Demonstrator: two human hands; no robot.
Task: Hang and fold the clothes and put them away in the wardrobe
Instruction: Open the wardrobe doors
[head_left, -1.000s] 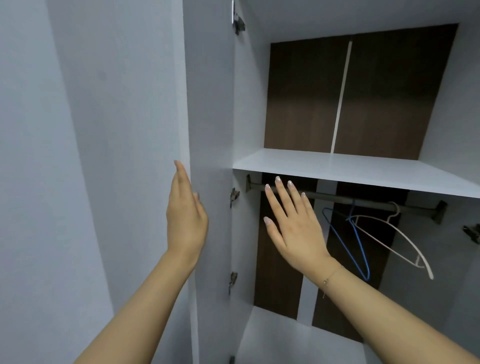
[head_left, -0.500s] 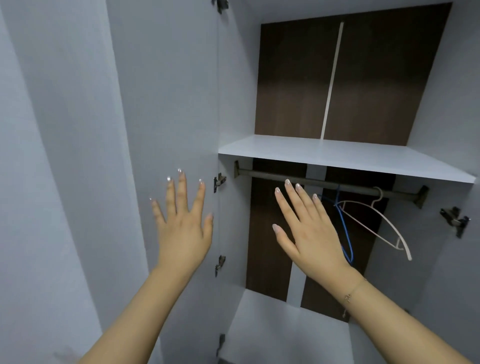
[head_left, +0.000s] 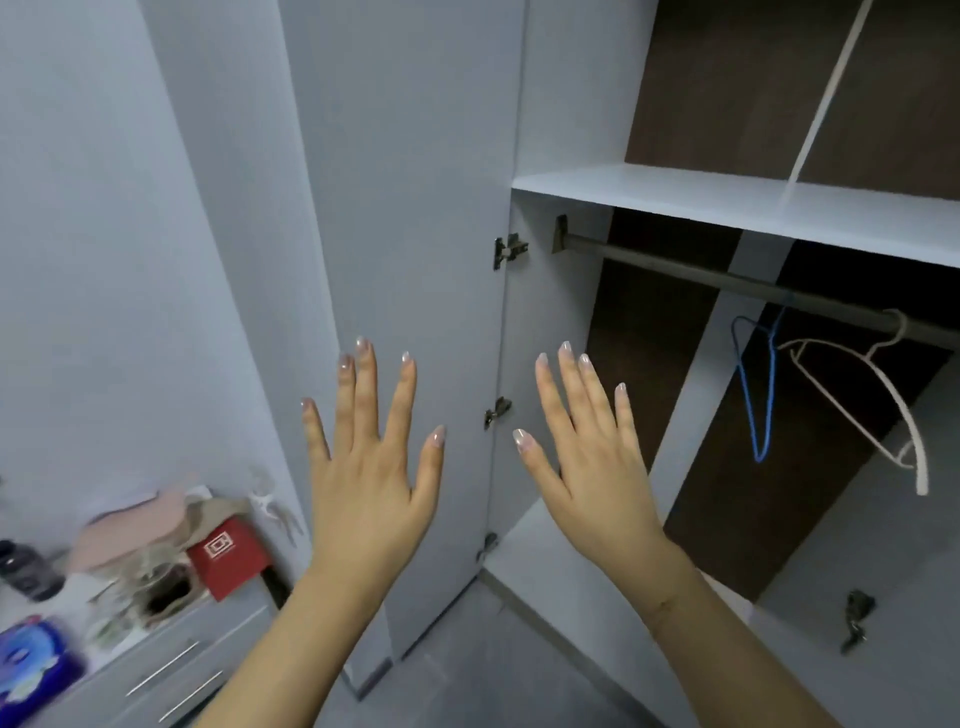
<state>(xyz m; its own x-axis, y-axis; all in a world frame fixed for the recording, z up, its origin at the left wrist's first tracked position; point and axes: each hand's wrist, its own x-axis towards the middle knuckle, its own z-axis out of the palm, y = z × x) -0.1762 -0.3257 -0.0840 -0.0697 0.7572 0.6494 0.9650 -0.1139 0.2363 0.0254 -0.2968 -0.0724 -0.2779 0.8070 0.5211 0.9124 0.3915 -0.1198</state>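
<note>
Both forearms rise from the bottom edge of the view, bare, with the backs of the hands turned toward the camera. The left hand is raised flat with its fingers straight and spread, thumb splayed out to the right, holding nothing. The right hand is raised beside it at about the same height, apart from it, fingers straight and closer together, leaning a little to the left, thumb out to the left, also holding nothing.

rail — blue hanger, white hanger | dresser top — blurred clutter, perhaps
</note>
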